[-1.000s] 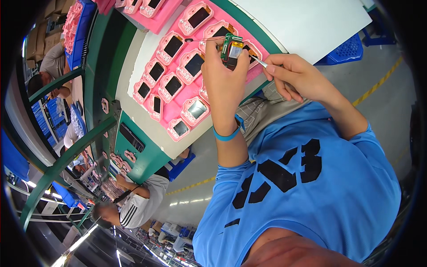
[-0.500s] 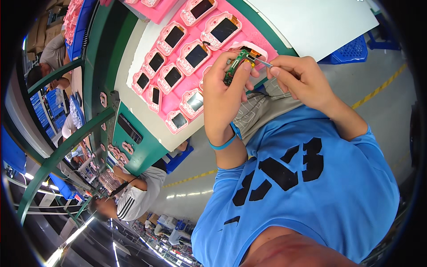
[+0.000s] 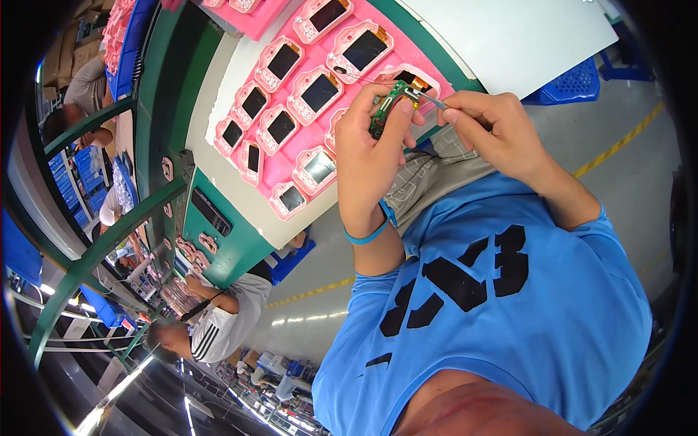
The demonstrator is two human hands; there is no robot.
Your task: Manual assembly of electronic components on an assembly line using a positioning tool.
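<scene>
Between the thumb and fingers of my left hand (image 3: 374,145) is a small green circuit board (image 3: 383,112), held over the near edge of the pink tray. Thin wires run from the board to a small black round part (image 3: 340,70). My right hand (image 3: 498,134) pinches a slim tweezers-like metal tool (image 3: 436,102), its tip at the board's right end. Behind the board lies a pink casing (image 3: 429,82) with an orange ribbon cable, partly hidden by my hands. Several more pink casings with dark screens, such as one casing (image 3: 318,93), lie in rows to the left.
The pink tray (image 3: 287,166) rests on a green-edged workbench (image 3: 243,251). A white sheet (image 3: 502,43) covers the surface at the upper right, above a blue plastic stool (image 3: 567,83). At the left, a green metal frame (image 3: 109,240) stands near a co-worker in white (image 3: 233,323).
The board has tilted and turned slightly in my left hand, uncovering more of the casing behind it. The tool's tip stays at the board. My right hand has barely moved.
</scene>
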